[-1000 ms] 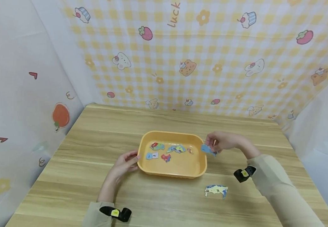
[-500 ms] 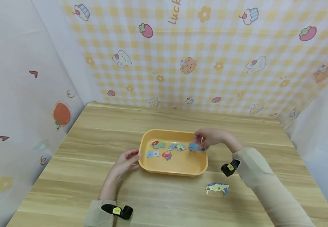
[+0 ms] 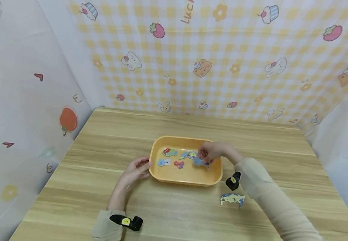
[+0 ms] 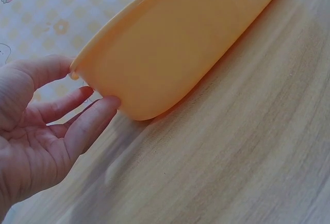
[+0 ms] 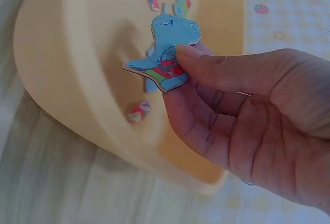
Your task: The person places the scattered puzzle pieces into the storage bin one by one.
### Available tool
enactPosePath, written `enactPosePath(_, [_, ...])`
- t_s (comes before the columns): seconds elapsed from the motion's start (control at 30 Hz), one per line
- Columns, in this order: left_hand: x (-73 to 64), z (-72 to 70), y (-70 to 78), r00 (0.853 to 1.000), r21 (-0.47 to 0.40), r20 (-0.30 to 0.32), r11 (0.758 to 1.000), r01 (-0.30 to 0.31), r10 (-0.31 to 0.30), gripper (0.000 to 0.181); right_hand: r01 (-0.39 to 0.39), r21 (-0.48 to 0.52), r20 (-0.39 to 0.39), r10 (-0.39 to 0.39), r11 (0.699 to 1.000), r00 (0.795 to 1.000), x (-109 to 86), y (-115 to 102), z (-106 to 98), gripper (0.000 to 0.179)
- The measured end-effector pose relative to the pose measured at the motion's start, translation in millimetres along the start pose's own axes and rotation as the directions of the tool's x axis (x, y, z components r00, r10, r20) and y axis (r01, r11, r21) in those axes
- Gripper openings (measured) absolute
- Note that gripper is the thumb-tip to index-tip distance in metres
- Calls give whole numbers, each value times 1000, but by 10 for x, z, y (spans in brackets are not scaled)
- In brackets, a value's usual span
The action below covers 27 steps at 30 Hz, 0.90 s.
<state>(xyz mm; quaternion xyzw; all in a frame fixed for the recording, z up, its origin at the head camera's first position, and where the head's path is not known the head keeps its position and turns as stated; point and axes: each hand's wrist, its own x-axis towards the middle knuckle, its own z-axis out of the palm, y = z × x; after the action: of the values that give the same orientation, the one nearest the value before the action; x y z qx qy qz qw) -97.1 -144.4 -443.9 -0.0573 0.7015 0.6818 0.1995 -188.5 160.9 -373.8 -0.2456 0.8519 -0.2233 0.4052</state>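
My right hand (image 3: 213, 151) pinches a blue puzzle piece (image 5: 170, 38) between thumb and fingers, over the right part of a yellow plastic tray (image 3: 187, 182). Red and green patches mark the lower end of this piece in the right wrist view. At the tray's left end, my left hand (image 3: 135, 171) holds the wall, thumb at the rim (image 4: 77, 67) and fingers against the outside. Inside the tray lie a red-green piece (image 3: 169, 152), a blue-and-white piece (image 3: 164, 162), a red piece (image 3: 179, 164) and a yellow-blue piece (image 3: 187, 154), partly hidden. A small reddish piece (image 5: 138, 112) shows below the held one.
Outside the tray, a cream-and-blue puzzle piece (image 3: 232, 198) lies on the wooden table (image 3: 174, 211) at the front right. A checked cloth (image 3: 180, 67) hangs behind the table. Pale patterned cloth (image 3: 35, 107) stands at the left side.
My right hand has carried the blue puzzle piece leftward, from beside the tray's right rim to above its inside. The left hand has stayed at the tray's left end.
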Motion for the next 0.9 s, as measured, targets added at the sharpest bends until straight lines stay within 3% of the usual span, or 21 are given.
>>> enactPosePath(0.3, [5,11,4,1000,0,-12,1000,4,-4,51,49,20,-40,-48,999,998,165,45,174,13])
enactPosePath(0.63, [22,38,6,1000,12,-11,1000,0,0,52,46,-8,-145,-47,999,988,168,91,238,11])
enactPosePath(0.77, [22,37,4,1000,9,-21,1000,6,-6,51,108,-65,-240,-120,992,963,107,124,232,12])
enactPosePath(0.9, [8,24,6,1000,1,-27,1000,6,-6,51,176,-68,-351,-189,982,917,15,179,216,18])
